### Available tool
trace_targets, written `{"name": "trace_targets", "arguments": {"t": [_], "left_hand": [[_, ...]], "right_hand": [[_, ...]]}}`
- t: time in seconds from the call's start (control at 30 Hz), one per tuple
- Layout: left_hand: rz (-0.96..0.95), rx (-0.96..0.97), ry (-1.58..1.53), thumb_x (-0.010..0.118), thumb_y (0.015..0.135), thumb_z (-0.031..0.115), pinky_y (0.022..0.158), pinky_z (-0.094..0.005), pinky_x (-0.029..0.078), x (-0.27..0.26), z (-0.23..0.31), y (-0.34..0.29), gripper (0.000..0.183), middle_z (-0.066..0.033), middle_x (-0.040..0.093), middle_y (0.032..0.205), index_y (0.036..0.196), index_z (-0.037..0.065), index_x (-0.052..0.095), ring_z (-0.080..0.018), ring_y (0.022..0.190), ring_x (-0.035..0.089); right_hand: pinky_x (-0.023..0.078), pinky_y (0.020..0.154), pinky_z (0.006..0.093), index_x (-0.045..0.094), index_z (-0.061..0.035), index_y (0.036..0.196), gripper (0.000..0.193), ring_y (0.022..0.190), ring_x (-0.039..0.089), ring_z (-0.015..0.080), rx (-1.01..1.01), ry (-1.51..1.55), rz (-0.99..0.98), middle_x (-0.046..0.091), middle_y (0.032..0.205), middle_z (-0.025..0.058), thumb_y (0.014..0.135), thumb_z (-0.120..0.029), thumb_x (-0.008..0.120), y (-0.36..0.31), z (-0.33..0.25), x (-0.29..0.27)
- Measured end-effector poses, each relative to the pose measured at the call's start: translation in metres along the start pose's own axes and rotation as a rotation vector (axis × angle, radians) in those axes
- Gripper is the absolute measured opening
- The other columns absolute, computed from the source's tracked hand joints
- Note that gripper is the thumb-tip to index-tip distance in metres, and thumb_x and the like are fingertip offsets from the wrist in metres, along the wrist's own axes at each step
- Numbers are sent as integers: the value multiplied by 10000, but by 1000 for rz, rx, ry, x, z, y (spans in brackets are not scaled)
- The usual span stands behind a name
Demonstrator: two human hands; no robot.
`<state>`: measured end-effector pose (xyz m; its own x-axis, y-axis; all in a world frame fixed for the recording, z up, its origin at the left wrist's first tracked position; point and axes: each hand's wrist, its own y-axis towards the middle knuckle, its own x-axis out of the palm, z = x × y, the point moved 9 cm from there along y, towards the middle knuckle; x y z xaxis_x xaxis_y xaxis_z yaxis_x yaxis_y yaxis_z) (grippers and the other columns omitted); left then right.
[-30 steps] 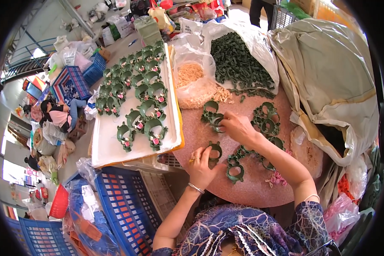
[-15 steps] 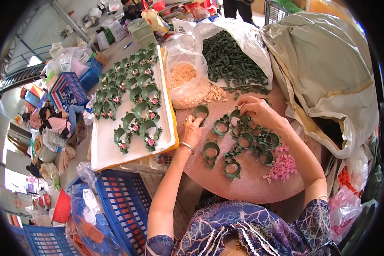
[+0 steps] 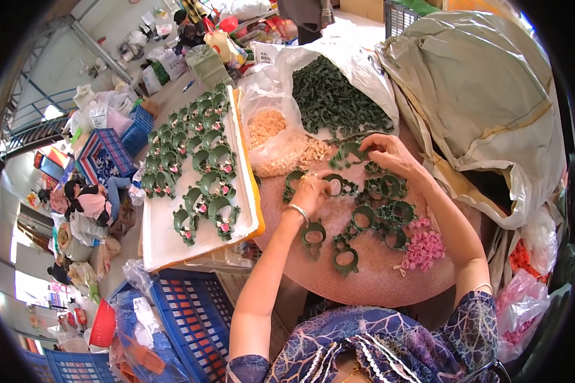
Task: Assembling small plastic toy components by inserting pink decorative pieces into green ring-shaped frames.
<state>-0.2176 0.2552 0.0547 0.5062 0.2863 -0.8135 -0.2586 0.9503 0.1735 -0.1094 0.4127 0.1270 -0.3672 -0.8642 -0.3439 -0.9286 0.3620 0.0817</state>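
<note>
My right hand [image 3: 393,156] is at the far side of the round pink table [image 3: 300,271], fingers pinched on a green plastic ring piece [image 3: 349,155], smeared by motion. My left hand [image 3: 313,195] is low over the tabletop with its fingers curled. One green ring [image 3: 292,183] lies against its left side and another [image 3: 335,185] at its fingertips; what the fingers grip, if anything, is hidden. Several more green rings [image 3: 363,217] with small figures on them lie in a loose cluster between my forearms. A pile of small pink pieces [image 3: 423,250] sits beside my right forearm.
At left, a white tray [image 3: 163,246] holds rows of green rings with pink flowers. Beyond my hands are a bag of dark green pieces [image 3: 338,96] and a bag of beige pieces [image 3: 267,127]. A large grey sack [image 3: 473,96] stands right, a blue basket [image 3: 191,313] lower left.
My left hand has moved right and slightly nearer me, toward the cluster. My right hand has risen a little farther off, lifting a green ring piece away from the other rings.
</note>
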Motion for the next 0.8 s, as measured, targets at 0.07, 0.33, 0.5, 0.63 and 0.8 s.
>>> {"name": "trace_targets", "arguments": {"t": [0.07, 0.33, 0.5, 0.63, 0.8], "left_hand": [[-11, 209, 103, 710, 652, -83, 1038, -389, 464, -4, 0, 14, 144, -121, 613, 1320, 749, 16, 672, -306, 1291, 518], [185, -8, 164, 635, 747, -2, 1098, -429, 372, -27, -30, 26, 356, -102, 547, 1418, 1045, 165, 736, -321, 1306, 502], [322, -305, 354, 648, 836, 62, 965, -449, 442, -34, -43, -40, 289, -148, 616, 1241, 1112, 123, 710, -360, 1084, 573], [415, -370, 337, 668, 830, 52, 942, -444, 432, -39, -35, -72, 236, -154, 630, 1179, 1054, 93, 730, -385, 1050, 570], [353, -461, 356, 597, 878, 65, 1003, -465, 388, -33, -37, -96, 296, -128, 599, 1270, 1163, 87, 676, -372, 1162, 498]], "right_hand": [[476, 693, 269, 666, 45, 980, 288, 755, 567, 107, 25, -48, 24, 645, 854, 44, 797, -160, 582, 3, 4, -3], [522, 655, 289, 726, -2, 926, 215, 731, 656, 134, -161, -207, -133, 710, 790, 83, 744, -23, 615, 23, 36, 29], [557, 730, 397, 718, 25, 909, 193, 827, 701, 322, -292, -463, -279, 707, 848, 199, 732, -16, 654, 21, 15, 115], [523, 785, 447, 679, 31, 891, 147, 887, 654, 385, -277, -504, -232, 679, 919, 206, 762, 3, 615, 34, 23, 145], [494, 931, 451, 676, 11, 972, 152, 1111, 598, 403, -330, -499, -218, 603, 1225, 244, 853, -60, 612, 26, -8, 152]]}}
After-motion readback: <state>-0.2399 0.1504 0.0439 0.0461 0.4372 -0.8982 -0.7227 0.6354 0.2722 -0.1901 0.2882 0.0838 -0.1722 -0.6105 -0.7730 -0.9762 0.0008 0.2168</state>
